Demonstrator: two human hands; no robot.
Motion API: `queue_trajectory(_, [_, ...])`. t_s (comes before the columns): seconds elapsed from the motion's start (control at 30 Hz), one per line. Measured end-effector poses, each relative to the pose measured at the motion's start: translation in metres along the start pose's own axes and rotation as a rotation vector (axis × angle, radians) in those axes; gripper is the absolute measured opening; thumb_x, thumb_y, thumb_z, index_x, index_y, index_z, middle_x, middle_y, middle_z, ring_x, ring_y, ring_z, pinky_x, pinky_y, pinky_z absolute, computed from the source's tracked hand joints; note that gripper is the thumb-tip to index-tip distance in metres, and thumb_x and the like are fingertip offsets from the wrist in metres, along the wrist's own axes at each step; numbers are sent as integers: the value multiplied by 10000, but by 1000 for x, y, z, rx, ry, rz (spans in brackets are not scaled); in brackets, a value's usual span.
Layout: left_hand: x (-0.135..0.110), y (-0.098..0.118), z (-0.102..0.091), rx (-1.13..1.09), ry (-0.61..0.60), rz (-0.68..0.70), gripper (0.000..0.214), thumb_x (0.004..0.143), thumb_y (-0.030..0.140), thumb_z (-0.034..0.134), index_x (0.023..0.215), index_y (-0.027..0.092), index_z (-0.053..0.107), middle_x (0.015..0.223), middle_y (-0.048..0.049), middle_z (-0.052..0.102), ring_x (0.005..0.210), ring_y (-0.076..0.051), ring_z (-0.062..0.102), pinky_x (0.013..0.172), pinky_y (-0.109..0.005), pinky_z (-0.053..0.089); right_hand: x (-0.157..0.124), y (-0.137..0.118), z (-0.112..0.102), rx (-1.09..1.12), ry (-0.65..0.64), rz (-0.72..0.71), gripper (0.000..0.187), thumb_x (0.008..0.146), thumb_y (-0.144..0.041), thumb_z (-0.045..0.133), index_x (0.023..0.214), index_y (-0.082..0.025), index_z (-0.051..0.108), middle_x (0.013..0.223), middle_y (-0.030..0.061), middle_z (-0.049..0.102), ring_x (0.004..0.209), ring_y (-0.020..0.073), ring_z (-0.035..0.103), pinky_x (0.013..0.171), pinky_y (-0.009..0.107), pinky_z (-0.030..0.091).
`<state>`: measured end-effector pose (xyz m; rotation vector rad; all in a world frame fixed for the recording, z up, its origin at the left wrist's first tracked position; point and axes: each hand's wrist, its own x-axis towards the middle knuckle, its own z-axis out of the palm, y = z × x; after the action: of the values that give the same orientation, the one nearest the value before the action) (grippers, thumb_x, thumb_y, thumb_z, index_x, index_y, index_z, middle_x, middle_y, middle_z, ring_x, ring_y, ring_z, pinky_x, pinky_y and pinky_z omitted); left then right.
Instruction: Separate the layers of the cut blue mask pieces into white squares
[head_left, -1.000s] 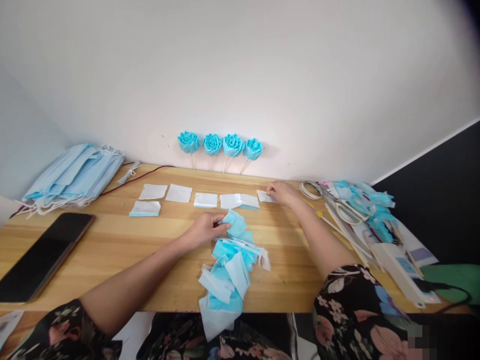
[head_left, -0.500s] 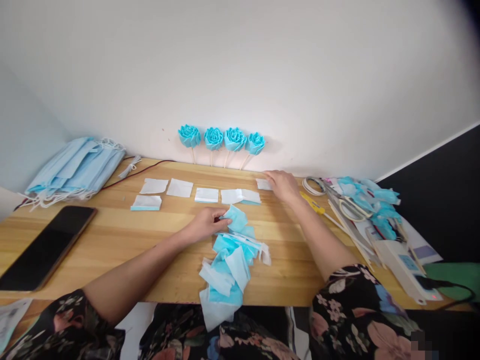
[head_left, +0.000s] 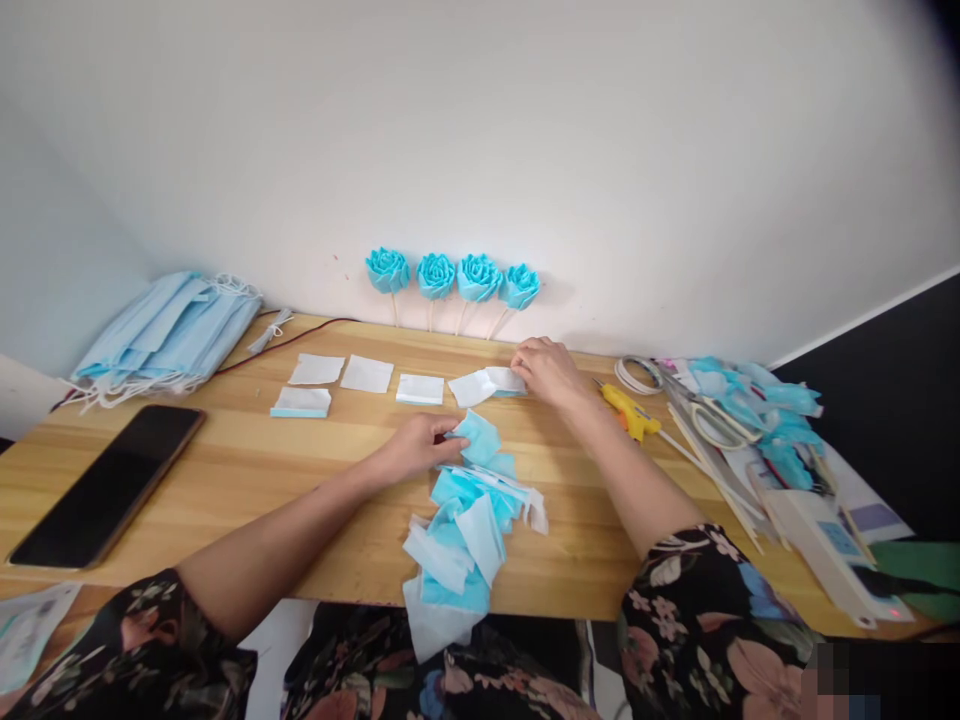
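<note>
My left hand (head_left: 417, 447) is closed on the top of a heap of blue and white mask scraps (head_left: 463, 515) near the table's front edge. Farther back, my right hand (head_left: 547, 368) rests with curled fingers on a white square piece (head_left: 504, 379), the last one in a row of white square pieces (head_left: 367, 374). A blue-edged piece (head_left: 301, 402) lies in front of that row at the left. Several blue fabric roses (head_left: 453, 275) on sticks lean against the wall behind.
A stack of blue face masks (head_left: 169, 335) lies at the back left, a dark phone (head_left: 111, 483) in front of it. To the right are a yellow glue gun (head_left: 630, 410), scissors (head_left: 709, 415), wooden sticks, blue scraps (head_left: 772, 420) and a white device (head_left: 832, 555). The wooden table (head_left: 247, 470) meets a white wall.
My right hand has drawn the far-right white piece leftward, so it now overlaps the last piece in the row. My left hand has stayed on the heap. The view shifted slightly.
</note>
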<state>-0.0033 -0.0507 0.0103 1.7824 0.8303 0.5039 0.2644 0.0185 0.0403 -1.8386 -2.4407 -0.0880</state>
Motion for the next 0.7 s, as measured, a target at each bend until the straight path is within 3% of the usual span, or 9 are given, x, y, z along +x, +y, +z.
queue_trajectory(0.2, [0, -1, 0, 0, 6, 5, 309, 866, 434, 561, 830, 142, 656, 711, 5, 598, 669, -132, 524, 609, -226, 382, 9, 6, 5, -41, -12, 107, 229, 919, -170, 498, 881, -179, 724, 1097, 118, 696, 1030, 262, 564, 856, 363, 389])
queue_trajectory(0.33, [1, -2, 0, 3, 8, 21, 305, 864, 425, 550, 754, 146, 603, 647, 22, 504, 612, -108, 439, 567, -222, 324, 3, 4, 6, -41, 17, 114, 306, 960, -185, 433, 1098, -189, 706, 1199, 118, 686, 1084, 270, 566, 886, 372, 397])
queue_trajectory(0.47, [1, -3, 0, 8, 16, 44, 311, 859, 407, 556, 682, 152, 533, 619, 38, 423, 591, -92, 375, 554, -219, 290, -3, -6, 3, 37, 37, -25, 348, 975, -185, 424, 1229, -226, 658, 1267, 78, 675, 1149, 246, 561, 947, 360, 395])
queue_trajectory(0.57, [2, -3, 0, -4, 3, 39, 302, 861, 415, 546, 718, 150, 559, 639, 30, 454, 606, -100, 397, 566, -221, 305, -6, -17, 7, 107, 13, -166, 326, 954, -178, 487, 1230, -222, 654, 1273, 77, 678, 1165, 241, 567, 979, 374, 391])
queue_trajectory(0.7, [2, -3, 0, 10, -3, 46, 300, 859, 417, 539, 756, 141, 596, 655, 26, 482, 620, -105, 418, 580, -221, 316, -14, -28, 14, 127, 2, -206, 305, 913, -129, 545, 1172, -224, 676, 1239, 78, 690, 1145, 236, 595, 942, 365, 394])
